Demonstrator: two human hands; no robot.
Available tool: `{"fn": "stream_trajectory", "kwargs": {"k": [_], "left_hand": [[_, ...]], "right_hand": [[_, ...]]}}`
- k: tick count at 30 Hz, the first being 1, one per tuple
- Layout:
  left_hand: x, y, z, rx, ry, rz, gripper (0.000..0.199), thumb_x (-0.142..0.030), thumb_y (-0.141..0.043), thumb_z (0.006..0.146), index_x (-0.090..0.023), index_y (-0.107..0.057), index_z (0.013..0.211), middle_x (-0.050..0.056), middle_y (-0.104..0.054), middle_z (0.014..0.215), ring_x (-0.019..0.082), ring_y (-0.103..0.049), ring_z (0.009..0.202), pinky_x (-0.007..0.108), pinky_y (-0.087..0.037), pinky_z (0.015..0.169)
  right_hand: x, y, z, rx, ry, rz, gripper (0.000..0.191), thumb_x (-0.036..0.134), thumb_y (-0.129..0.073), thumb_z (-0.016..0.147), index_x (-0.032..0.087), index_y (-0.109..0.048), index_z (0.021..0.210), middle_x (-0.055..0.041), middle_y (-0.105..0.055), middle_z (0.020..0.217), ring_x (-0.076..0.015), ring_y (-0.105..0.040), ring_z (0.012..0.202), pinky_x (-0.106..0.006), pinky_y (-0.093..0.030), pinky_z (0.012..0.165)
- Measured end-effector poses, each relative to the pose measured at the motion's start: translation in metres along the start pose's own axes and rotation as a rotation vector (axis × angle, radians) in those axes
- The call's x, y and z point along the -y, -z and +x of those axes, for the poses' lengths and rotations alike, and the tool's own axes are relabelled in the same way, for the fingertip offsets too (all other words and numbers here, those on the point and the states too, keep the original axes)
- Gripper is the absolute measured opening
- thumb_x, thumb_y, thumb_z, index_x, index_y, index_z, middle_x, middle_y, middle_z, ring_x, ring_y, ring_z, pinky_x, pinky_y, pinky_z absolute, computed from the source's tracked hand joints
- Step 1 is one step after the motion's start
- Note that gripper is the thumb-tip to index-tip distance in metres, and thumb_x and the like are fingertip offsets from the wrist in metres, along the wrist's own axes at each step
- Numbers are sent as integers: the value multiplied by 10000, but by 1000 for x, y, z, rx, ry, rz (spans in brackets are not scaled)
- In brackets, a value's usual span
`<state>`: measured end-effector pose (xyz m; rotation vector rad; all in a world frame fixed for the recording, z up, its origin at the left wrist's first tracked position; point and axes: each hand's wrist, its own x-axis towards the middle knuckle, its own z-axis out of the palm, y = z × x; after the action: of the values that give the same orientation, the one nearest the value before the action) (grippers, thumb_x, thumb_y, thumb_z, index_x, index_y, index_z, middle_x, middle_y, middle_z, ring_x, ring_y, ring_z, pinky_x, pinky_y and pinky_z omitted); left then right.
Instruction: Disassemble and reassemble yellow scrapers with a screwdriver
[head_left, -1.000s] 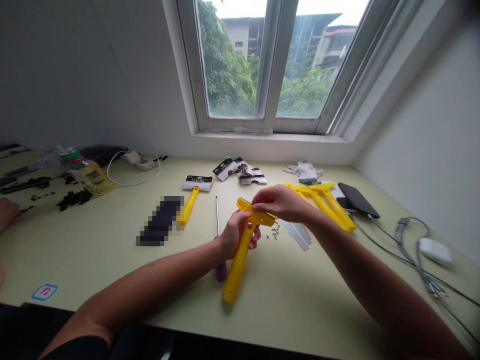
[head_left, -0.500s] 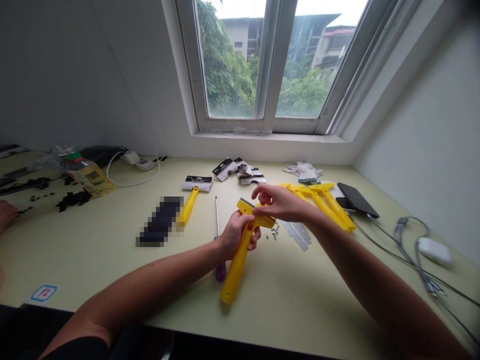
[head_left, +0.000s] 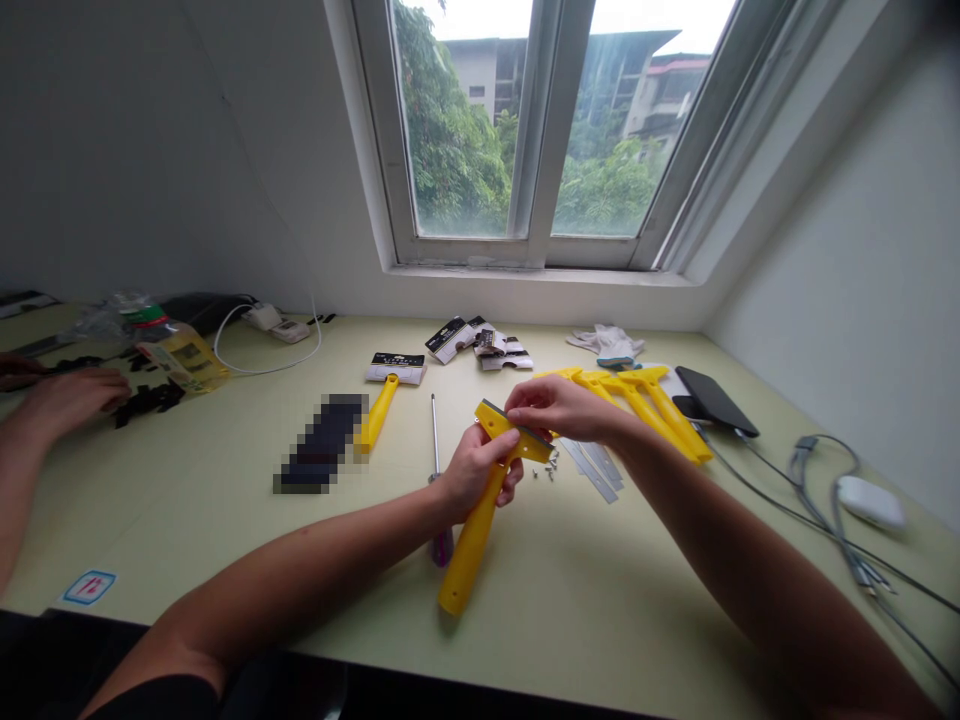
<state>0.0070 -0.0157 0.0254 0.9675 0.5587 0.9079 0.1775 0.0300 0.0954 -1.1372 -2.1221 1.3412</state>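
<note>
A yellow scraper [head_left: 471, 550] slants across the middle of the desk, its handle end toward me and its wide head up. My left hand [head_left: 472, 475] is wrapped round its neck, thumb on top just below the head. The fingers of my right hand [head_left: 559, 408] are closed at the head's upper edge, where a dark strip of blade runs; the fingertips partly hide what they pinch. Small screws [head_left: 550, 472] and several flat metal blades [head_left: 592, 468] lie close under my right hand. A screwdriver [head_left: 435, 435] lies beside my left wrist, partly covered by my forearm.
Yellow scraper bodies [head_left: 649, 405] are heaped at right, near a black phone [head_left: 716, 400], cables [head_left: 832, 510] and a white case [head_left: 870, 502]. A carded scraper [head_left: 380, 410], card sleeves [head_left: 487, 345], gloves [head_left: 607, 340] and a bottle [head_left: 184, 355] lie farther back. Another person's hand [head_left: 71, 400] is at left.
My right hand has come down slightly, and its raised fingers have closed onto the scraper's head. The scraper has tilted a little. At left, another person's hand has reached farther into view.
</note>
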Motion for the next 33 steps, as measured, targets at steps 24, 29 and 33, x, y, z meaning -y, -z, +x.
{"fn": "stream_trajectory", "kwargs": {"k": [24,29,33], "left_hand": [[-4,-2,-2,9,-53,51,284,-350,-710,792,-152,-536,897,-29,-468,653,73,-424,509,173,-342,385],[-3,-2,-2,-2,-75,48,275,-339,-705,798,-158,-520,890,-23,-482,683,74,-440,508,176,-344,379],[-3,-1,-2,-19,-71,9,272,-318,-702,800,-170,-492,889,-28,-488,695,72,-451,505,174,-350,380]], "right_hand": [[2,1,-4,-19,29,-50,250,348,-610,832,119,-670,912,7,-563,649,-91,-503,567,-208,-426,515],[5,-2,-4,-66,36,-113,205,319,-586,834,133,-655,888,7,-576,673,-87,-495,579,-201,-404,509],[6,-5,-4,-97,57,-147,180,300,-568,837,143,-643,879,-16,-625,760,-103,-533,664,-209,-432,580]]}}
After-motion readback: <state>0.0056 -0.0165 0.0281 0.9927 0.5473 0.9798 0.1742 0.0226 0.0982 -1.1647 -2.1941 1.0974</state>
